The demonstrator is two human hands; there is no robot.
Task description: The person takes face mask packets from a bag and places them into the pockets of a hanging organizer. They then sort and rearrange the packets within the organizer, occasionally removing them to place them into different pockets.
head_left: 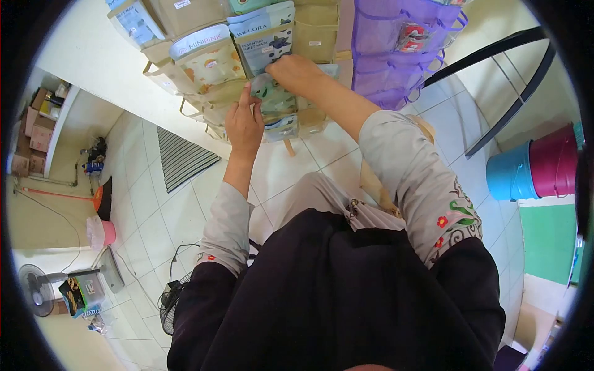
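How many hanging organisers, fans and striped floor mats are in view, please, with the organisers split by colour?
Beige organiser: 1
Purple organiser: 1
Fans: 2 (grey fan, black fan)
Striped mat: 1
Total: 5

Both arms reach toward twelve o'clock, elbows bent; the left hand (245,120) points its index finger up, the right hand (296,74) seems loosely curled.
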